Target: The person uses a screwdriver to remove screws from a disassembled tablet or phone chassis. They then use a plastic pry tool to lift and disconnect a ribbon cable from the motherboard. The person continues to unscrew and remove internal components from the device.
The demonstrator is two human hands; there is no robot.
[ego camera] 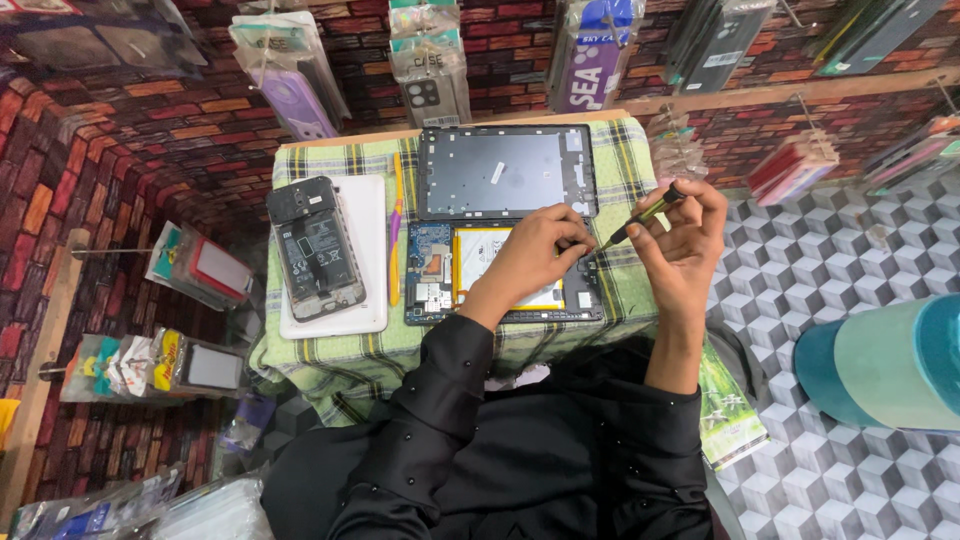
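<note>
We see both of the person's arms in black sleeves reaching forward over a small table (330,355) covered with a green plaid cloth. The left hand (535,250) is bent at the wrist, its fingers curled down and pinching at the right part of the opened tablet (500,272); what it pinches is too small to tell. The right hand (685,240) is raised, palm turned inward, gripping one screwdriver (645,213) whose tip slants down toward the left fingertips. The opened tablet lies near the table's front edge, right of the middle. We count one tablet back cover (505,170) at the far edge, one opened phone (312,245) resting on one white slab (370,250) by the left edge, and one thin yellow tool (397,230) between them.
</note>
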